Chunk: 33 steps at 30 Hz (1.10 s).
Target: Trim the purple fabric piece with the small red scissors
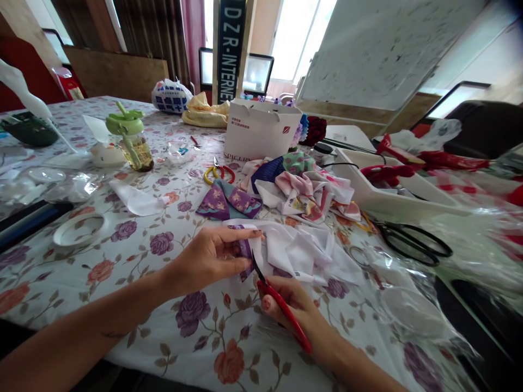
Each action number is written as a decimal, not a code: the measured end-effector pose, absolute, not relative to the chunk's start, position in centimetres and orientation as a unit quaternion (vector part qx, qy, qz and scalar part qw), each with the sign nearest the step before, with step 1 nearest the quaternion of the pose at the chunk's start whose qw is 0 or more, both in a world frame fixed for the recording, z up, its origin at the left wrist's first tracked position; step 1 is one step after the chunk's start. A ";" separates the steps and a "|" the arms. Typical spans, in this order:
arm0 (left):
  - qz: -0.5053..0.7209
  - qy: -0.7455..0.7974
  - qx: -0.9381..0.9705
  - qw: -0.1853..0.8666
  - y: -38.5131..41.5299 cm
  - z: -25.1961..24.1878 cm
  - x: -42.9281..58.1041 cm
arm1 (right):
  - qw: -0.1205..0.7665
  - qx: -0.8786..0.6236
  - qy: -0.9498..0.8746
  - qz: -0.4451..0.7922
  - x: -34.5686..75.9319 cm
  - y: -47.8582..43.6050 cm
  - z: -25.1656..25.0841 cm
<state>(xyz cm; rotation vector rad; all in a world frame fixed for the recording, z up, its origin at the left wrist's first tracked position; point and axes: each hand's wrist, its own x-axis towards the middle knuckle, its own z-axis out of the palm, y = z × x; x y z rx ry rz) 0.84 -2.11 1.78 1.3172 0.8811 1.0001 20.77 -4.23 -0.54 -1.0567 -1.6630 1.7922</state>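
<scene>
My left hand (212,253) pinches a piece of purple patterned fabric (245,247) that has white cloth (302,250) joined to it or lying against it; I cannot tell which. In my right hand (298,302) is a pair of scissors (288,316) with red handles, its dark blades pointing up and left at the purple fabric's edge. Just beyond the hands lies a purple fabric bow shape (229,200) with a blue band. A heap of pink, green and navy fabric pieces (304,185) rests to its right.
Red-and-yellow-handled scissors (219,173) lie behind the bow shape. Black-handled scissors (414,242) lie at right beside a white bin (396,190). A white box (261,130) stands at the back. Left are a tape ring (79,230) and a green-lidded jar (133,141).
</scene>
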 end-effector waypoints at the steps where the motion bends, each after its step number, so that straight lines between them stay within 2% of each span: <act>1: 0.431 0.380 0.566 0.591 -2.1 1.8 0.8 | 0.236 -0.387 -0.606 0.654 20.8 -4.2 -0.5; 25: 0.437 0.393 0.578 0.566 -2.2 1.8 0.9 | 0.254 -0.382 -0.620 0.637 20.8 -4.5 -1.0; 33: 0.439 0.387 0.561 0.586 -2.2 1.9 1.0 | 0.247 -0.384 -0.614 0.644 20.8 -4.4 -0.8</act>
